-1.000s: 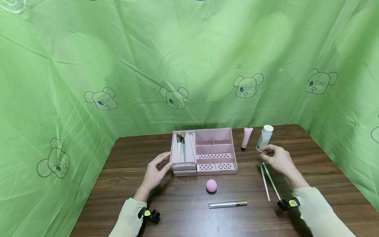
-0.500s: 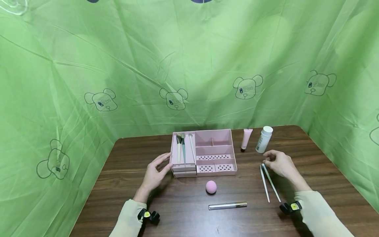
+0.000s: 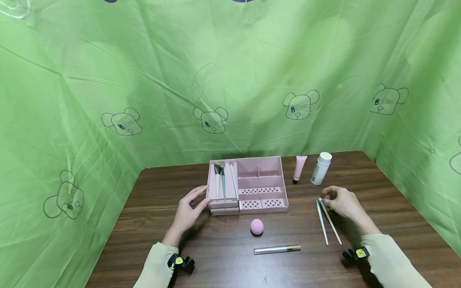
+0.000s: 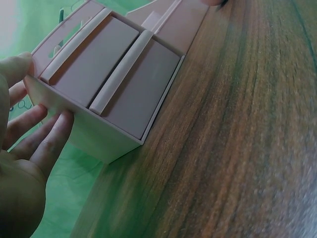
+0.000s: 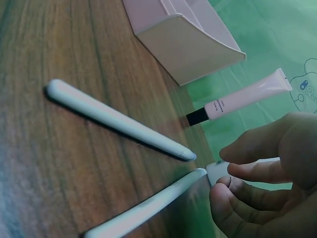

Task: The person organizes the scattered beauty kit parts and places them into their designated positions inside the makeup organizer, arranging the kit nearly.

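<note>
My left hand (image 3: 187, 212) rests against the left side of a pink makeup organizer (image 3: 264, 210). In the left wrist view, the thumb touches the top front corner above two drawers (image 4: 143, 89), with the fingers along the side wall. My right hand (image 3: 342, 202) hovers at the far ends of two slim, pale, pen-like sticks, one on the left (image 3: 322, 223) and one on the right (image 3: 332, 224). Its fingers are loosely bent; in the right wrist view nothing shows between them. Beyond those fingers stands a white bottle (image 3: 321, 170), partly hidden there.
Several makeup brushes (image 3: 223, 180) lie on the organizer's left top. A pink tube (image 3: 299, 168) with a black cap stands left of the bottle. A pink ball-shaped sponge (image 3: 257, 227) and a silver pen-shaped tube (image 3: 276, 249) lie in front. Green cloth (image 3: 230, 80) surrounds the table.
My right hand has drawn back from beside the white bottle toward me, coming to the far ends of the two sticks. My left hand keeps its place on the organizer.
</note>
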`<state>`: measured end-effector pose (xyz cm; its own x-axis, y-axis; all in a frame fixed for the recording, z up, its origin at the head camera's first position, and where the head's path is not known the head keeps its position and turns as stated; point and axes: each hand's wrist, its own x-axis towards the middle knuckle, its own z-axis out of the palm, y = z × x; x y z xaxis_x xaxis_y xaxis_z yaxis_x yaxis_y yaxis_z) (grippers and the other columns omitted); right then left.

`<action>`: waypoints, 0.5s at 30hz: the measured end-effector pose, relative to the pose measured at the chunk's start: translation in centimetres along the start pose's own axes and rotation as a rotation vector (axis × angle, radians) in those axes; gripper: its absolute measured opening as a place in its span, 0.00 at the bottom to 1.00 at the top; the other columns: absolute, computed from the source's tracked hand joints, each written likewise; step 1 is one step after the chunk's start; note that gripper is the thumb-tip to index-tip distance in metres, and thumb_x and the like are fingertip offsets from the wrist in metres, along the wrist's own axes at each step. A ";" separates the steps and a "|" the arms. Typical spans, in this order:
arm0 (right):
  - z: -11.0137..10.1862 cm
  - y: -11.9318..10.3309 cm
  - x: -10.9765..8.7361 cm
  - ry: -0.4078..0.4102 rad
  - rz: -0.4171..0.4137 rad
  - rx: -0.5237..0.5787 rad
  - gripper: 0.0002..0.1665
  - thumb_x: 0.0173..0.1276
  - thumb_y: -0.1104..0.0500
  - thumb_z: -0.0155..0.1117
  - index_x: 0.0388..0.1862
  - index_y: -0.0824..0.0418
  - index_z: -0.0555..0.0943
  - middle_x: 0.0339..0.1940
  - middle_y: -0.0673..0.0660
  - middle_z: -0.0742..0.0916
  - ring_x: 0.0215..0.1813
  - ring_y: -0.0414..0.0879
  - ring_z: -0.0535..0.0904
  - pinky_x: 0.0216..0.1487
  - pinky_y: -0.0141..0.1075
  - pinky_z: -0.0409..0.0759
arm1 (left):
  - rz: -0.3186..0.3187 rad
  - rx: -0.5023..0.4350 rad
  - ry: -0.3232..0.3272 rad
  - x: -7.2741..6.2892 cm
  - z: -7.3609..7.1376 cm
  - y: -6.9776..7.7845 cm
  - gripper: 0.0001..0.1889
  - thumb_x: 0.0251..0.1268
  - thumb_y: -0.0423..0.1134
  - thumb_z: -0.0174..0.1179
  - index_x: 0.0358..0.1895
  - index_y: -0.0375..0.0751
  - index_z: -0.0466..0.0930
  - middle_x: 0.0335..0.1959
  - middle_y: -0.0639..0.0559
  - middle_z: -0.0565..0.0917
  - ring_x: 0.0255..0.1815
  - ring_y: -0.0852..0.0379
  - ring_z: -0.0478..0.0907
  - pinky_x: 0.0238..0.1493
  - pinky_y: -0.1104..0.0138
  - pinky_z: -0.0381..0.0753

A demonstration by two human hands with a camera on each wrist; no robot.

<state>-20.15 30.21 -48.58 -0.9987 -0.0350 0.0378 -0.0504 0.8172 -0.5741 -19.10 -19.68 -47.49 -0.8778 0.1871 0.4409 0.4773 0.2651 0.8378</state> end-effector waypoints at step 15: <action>1.2 0.9 0.0 0.032 -0.024 -0.098 0.12 0.55 0.57 0.71 0.38 0.59 0.84 0.25 0.47 0.85 0.29 0.42 0.77 0.29 0.38 0.72 | -0.001 -0.001 0.005 -0.1 0.0 -3.2 0.23 0.65 0.32 0.63 0.63 0.36 0.76 0.62 0.40 0.77 0.60 0.52 0.78 0.61 0.63 0.79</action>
<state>-20.24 30.21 -50.06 -0.9962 -0.0379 0.0778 -0.0713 0.8689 -0.4898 -20.53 -20.51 -50.18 -0.8785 0.1821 0.4417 0.4764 0.2645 0.8385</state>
